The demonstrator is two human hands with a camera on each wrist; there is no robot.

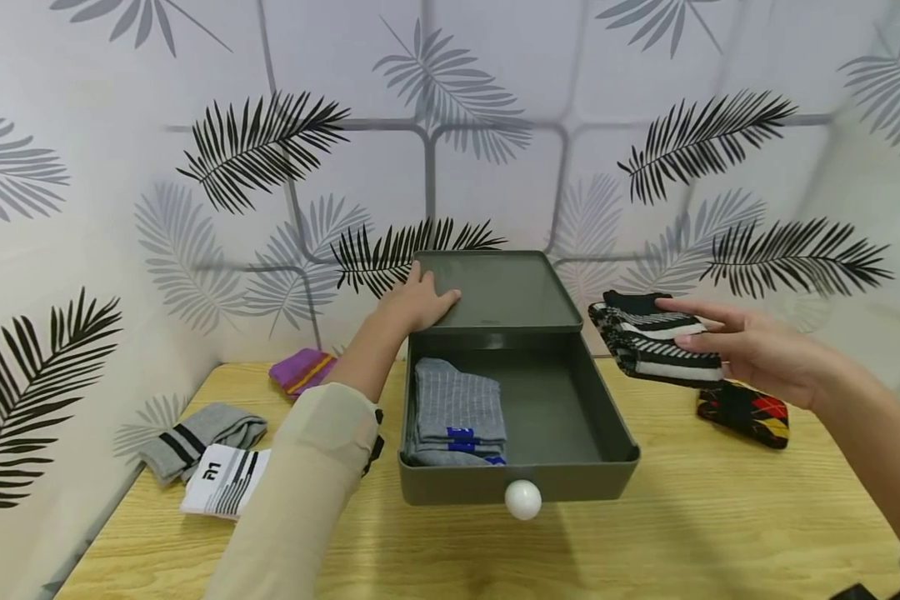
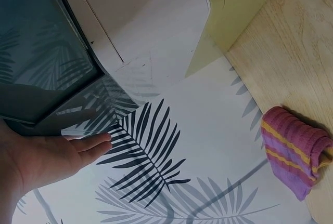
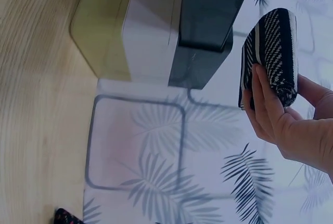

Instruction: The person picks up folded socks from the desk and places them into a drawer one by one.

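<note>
Partly hidden or cropped
Head view: the left sleeve (image 1: 300,492) covers part of the white sock (image 1: 219,482), lower left. Left wrist view: the upper left edges crop the dark box (image 2: 41,47). Right wrist view: the right grip (image 3: 289,128) hides part of the black-and-white sock (image 3: 276,47), upper right.

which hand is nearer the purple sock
Left: the left hand is higher and right of the purple sock; the right hand is farther right, beyond the open drawer.
</note>
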